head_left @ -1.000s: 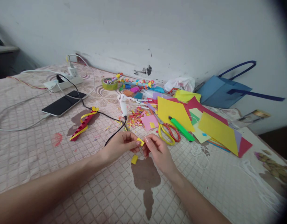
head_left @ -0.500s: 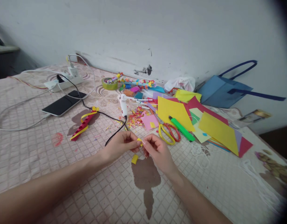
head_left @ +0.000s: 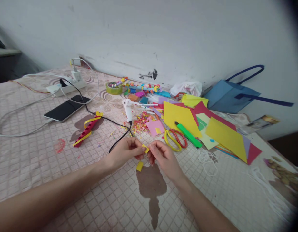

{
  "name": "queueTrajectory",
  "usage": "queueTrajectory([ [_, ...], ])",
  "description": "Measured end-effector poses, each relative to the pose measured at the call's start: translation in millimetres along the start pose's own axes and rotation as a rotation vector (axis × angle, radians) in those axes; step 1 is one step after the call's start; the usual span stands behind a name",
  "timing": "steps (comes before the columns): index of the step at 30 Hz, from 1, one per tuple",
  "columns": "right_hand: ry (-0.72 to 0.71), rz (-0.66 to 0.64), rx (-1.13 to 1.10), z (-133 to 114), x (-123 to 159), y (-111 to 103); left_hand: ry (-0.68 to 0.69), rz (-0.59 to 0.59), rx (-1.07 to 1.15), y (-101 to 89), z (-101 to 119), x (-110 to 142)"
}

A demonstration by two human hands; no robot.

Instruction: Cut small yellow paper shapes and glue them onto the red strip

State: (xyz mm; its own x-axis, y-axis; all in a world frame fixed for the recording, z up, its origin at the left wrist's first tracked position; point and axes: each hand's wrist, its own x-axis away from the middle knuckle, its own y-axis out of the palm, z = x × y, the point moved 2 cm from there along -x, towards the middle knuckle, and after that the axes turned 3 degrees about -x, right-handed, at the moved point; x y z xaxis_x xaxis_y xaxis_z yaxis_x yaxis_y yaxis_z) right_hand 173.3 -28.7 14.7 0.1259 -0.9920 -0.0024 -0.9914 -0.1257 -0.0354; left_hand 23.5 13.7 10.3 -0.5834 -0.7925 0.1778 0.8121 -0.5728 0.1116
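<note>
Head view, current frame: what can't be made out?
All in the head view:
Held yellow piece, left end: covered by the left hand.
Whether the right hand grips it or only touches: its own thumb hides the contact.
Scissors, blade tips: lost among the papers.
Card, print: small and blurred.
Dark furniture: cut off by the left edge.
</note>
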Motion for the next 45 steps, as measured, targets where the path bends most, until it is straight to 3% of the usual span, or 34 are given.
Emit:
queueTrajectory([
  [14, -0.081, 0.037, 0.190, -0.6, 0.7, -2.2, 0.091, 0.001, -0.140, 2.0, 2.8, 1.7],
  [23, 0.014, -0.071, 0.006, -2.1, -0.1, -3.2, -0.018, -0.057, -0.036, 2.2, 3.6, 1.7],
  [34, 0.009, -0.049, 0.144, -2.3, -1.6, -7.5, -0.046, -0.057, -0.046, 2.6, 2.4, 1.5],
  [45, 0.026, -0.108, 0.134, -2.2, -1.7, -8.6, -0.064, -0.070, -0.068, 2.9, -0.2, -0.2],
])
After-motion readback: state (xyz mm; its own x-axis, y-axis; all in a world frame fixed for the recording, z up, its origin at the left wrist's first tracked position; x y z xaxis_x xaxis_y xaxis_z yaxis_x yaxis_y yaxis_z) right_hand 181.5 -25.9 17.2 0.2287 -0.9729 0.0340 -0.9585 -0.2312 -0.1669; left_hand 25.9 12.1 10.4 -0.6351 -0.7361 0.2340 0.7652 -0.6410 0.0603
